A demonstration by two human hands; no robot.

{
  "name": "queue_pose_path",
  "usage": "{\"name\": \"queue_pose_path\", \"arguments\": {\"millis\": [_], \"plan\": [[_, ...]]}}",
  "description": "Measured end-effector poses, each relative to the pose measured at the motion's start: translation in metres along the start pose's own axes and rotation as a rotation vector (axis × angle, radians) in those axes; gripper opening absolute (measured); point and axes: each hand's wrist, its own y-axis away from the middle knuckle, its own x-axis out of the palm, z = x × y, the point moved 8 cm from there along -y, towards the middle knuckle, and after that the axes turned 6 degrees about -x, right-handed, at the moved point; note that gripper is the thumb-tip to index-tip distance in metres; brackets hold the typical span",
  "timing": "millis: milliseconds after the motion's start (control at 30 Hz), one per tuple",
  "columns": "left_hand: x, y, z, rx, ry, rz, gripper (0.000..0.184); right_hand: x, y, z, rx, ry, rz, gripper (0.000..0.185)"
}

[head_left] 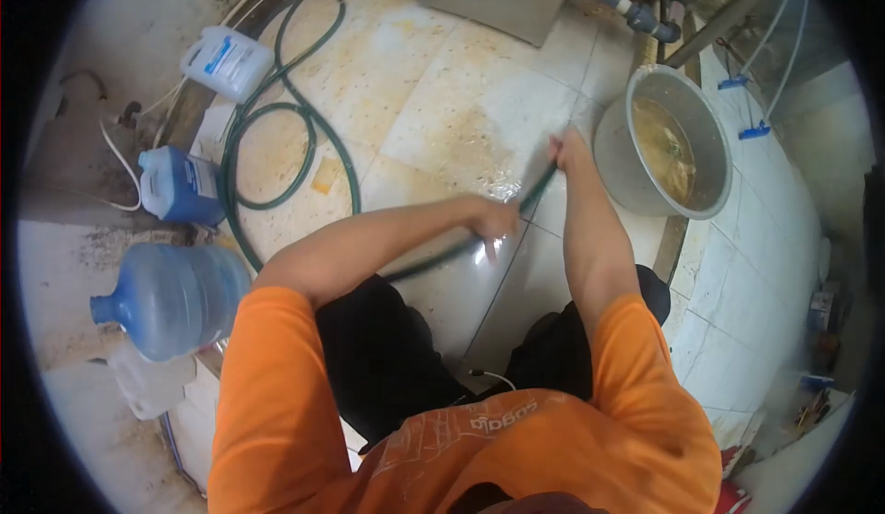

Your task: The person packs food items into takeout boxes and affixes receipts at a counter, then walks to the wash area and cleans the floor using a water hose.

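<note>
Green tubular hose (pixel 537 191), mid-frame, runs by the blurred left hand (pixel 498 221), grip unclear, into the right hand (pixel 572 153), fingers closed.

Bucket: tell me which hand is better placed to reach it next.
Probably the right hand: it is nearer the bucket, while the left hand is farther away, back along the hose.

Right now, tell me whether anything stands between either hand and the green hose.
Nothing visible does. The right hand grips the green hose, and the left hand is on it farther back, though its exact grip is blurred. The grey tub stands beside the right hand, not in between.
</note>
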Motion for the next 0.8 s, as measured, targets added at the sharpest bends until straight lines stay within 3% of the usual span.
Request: {"name": "queue_pose_path", "arguments": {"millis": [67, 100, 167, 233, 267, 300, 333, 400, 467, 533, 600, 667, 800], "plan": [[0.058, -0.009, -0.008, -0.027, 0.292, 0.274, 0.043, -0.047, 0.056, -0.051, 0.209, -0.018, -0.175, 0.034], [0.075, -0.011, -0.014, -0.092, 0.458, 0.35, 0.044, -0.053, 0.087, -0.064, 0.323, -0.02, -0.081, 0.036], [0.098, 0.013, -0.033, -0.183, 0.069, 0.504, 0.041, -0.07, 0.123, -0.105, 0.462, -0.04, -0.018, 0.039], [0.089, 0.031, -0.031, -0.407, 0.492, 0.875, 0.04, -0.06, 0.123, -0.14, 0.522, 0.226, 0.241, 0.046], [0.072, 0.022, -0.005, -0.454, 0.49, 0.874, 0.04, -0.047, 0.137, -0.152, 0.525, 0.234, 0.247, 0.046], [0.052, -0.003, 0.044, -0.54, 0.478, 0.604, 0.035, -0.035, 0.154, -0.156, 0.399, 0.325, 0.223, 0.047], [0.018, -0.012, 0.066, -0.42, 0.148, 0.423, 0.04, -0.022, 0.164, -0.15, 0.262, 0.412, 0.213, 0.049], [0.006, 0.007, 0.1, -0.34, -0.16, 0.23, 0.047, -0.007, 0.188, -0.161, 0.217, 0.541, 0.279, 0.052], [-0.031, 0.067, 0.128, -0.405, -0.373, -0.773, 0.049, 0.022, 0.191, -0.181, 0.178, 0.667, 0.359, 0.055], [-0.02, 0.125, 0.163, -0.414, -0.373, -1.187, 0.053, 0.03, 0.194, -0.219, 0.352, 0.735, 0.453, 0.054], [-0.013, 0.199, 0.213, -0.69, -0.306, -1.514, 0.057, 0.063, 0.205, -0.229, 0.341, 0.8, 0.55, 0.054], [-0.006, 0.286, 0.255, -0.954, 0.134, -1.65, 0.068, 0.099, 0.212, -0.245, 0.262, 1.09, 0.752, 0.064], [0.017, 0.319, 0.292, -1.183, 0.283, -1.468, 0.089, 0.16, 0.257, -0.266, 0.111, 1.193, 0.904, 0.064]]}}
